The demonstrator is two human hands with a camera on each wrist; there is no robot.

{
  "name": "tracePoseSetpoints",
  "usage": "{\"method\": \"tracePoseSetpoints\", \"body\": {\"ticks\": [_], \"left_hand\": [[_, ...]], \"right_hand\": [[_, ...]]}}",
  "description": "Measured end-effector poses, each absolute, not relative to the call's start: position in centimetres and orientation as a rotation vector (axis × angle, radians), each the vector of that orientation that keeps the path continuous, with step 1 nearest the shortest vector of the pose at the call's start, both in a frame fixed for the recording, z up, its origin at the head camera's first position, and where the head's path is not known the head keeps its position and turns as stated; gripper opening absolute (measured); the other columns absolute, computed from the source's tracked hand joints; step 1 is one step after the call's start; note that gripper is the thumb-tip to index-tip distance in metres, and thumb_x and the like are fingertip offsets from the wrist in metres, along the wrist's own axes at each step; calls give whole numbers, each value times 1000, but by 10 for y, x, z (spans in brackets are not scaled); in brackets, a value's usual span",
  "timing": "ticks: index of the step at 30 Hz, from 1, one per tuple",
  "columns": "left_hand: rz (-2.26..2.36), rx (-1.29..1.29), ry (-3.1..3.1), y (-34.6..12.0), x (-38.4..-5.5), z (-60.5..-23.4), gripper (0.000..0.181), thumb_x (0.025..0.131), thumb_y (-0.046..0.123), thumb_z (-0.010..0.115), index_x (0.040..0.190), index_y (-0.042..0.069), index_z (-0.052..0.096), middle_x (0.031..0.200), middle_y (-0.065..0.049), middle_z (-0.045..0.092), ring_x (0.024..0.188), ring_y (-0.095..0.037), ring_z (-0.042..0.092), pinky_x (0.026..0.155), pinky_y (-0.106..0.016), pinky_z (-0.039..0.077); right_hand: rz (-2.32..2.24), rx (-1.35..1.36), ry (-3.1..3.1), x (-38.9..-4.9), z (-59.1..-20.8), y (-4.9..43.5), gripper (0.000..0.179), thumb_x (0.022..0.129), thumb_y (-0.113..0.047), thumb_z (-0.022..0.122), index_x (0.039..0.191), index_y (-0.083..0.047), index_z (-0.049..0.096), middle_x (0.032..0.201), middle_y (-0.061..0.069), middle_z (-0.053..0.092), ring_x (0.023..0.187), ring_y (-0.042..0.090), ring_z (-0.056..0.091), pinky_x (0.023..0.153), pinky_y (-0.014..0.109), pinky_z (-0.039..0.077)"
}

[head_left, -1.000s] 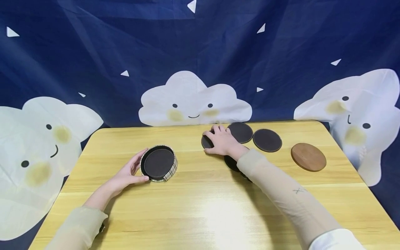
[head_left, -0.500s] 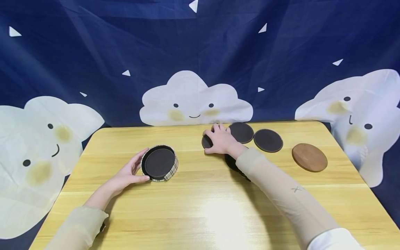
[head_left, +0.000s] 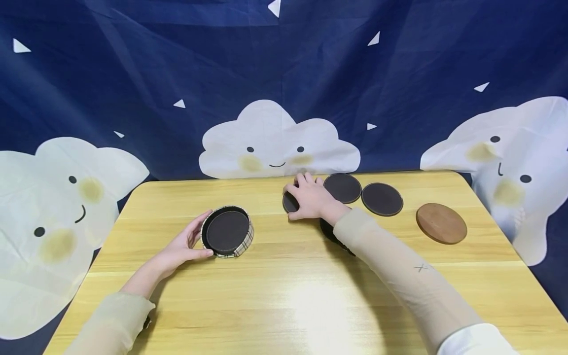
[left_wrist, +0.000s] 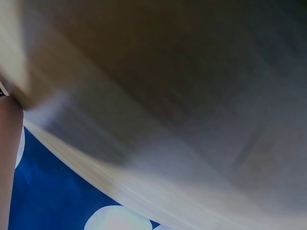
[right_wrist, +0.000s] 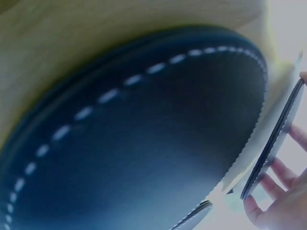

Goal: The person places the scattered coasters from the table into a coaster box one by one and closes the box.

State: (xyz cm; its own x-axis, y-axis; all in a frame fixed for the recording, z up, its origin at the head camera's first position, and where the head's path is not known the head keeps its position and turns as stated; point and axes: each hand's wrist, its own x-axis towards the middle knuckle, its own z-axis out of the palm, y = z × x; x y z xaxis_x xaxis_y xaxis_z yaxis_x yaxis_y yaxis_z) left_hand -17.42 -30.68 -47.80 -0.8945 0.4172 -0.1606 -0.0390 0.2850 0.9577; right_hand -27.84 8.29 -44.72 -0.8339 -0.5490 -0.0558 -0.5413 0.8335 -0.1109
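Observation:
My left hand (head_left: pixel 179 249) holds a round plaid-sided coaster holder (head_left: pixel 245 241), thumb at the near side and fingers round the left. A dark coaster (head_left: pixel 228 231) lies inside it. To the right, my right hand (head_left: pixel 312 199) grips a dark round coaster (head_left: pixel 290 203) by its edge, partly hidden under the palm. The right wrist view shows the fingers along the rim of this stitched coaster (right_wrist: pixel 272 143). Another white-stitched coaster (right_wrist: pixel 144 139) fills much of that view. Mostly bare table (left_wrist: pixel 144 120) shows in the left wrist view.
Two dark coasters (head_left: pixel 342 188) (head_left: pixel 382 199) lie side by side near the table's back edge. Another dark coaster (head_left: pixel 329 230) is partly covered by my right forearm. A brown wooden-looking disc (head_left: pixel 441 223) lies farther right. A blue cloud-patterned curtain (head_left: pixel 177 59) hangs behind the table.
My right hand and the coaster in it have shifted slightly left. The left hand and the holder stay about where they were.

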Motion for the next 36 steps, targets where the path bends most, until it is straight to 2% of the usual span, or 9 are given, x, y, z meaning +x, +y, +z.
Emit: {"method": "tracePoseSetpoints", "body": {"ticks": [2,5,8,17,31,34,36], "left_hand": [[1645,343,2181,-307,-174,-478,108,88,3,83,172,14,15,175,-24,17,162,-19,17,107,6,26],[1656,349,2180,-306,-173,-478,108,88,3,83,171,13,16,174,-25,18,150,8,27,108,6,26],[1665,354,2178,-306,-173,-478,108,87,2,83,171,12,16,174,-26,18,138,21,29,108,6,26],[1664,351,2175,-307,-173,-479,108,88,3,83,171,12,15,176,-24,14,141,20,25,108,7,25],[1676,370,2165,-306,-173,-479,107,88,1,82,171,10,15,174,-27,16,136,23,31,108,5,27],[1665,361,2171,-306,-173,-479,107,88,2,82,171,11,15,175,-26,15,143,16,29,107,6,27],[1657,356,2175,-306,-174,-478,107,89,2,82,171,12,15,175,-25,16,154,1,25,107,6,27]], "right_hand": [[-131,-897,2926,-278,-445,81,69,82,-57,78,141,-27,59,141,16,48,131,36,42,100,55,42],[-108,-934,2932,-277,-442,77,70,83,-57,77,143,-27,58,142,16,48,134,36,42,103,56,42],[-90,-963,2947,-276,-440,74,72,82,-58,76,145,-28,57,143,16,48,134,35,42,105,58,43],[-67,-1029,2956,-273,-434,63,73,83,-59,73,147,-28,56,143,14,48,133,34,43,101,54,42],[-102,-1209,2958,-258,-421,36,73,81,-58,72,146,-29,56,143,12,48,130,32,43,97,49,42],[-101,-1250,2955,-254,-417,29,74,81,-58,73,147,-29,56,143,12,49,129,31,44,95,47,43],[-102,-1268,2949,-252,-414,24,75,80,-58,74,147,-30,55,143,12,49,128,30,44,95,47,43]]}}
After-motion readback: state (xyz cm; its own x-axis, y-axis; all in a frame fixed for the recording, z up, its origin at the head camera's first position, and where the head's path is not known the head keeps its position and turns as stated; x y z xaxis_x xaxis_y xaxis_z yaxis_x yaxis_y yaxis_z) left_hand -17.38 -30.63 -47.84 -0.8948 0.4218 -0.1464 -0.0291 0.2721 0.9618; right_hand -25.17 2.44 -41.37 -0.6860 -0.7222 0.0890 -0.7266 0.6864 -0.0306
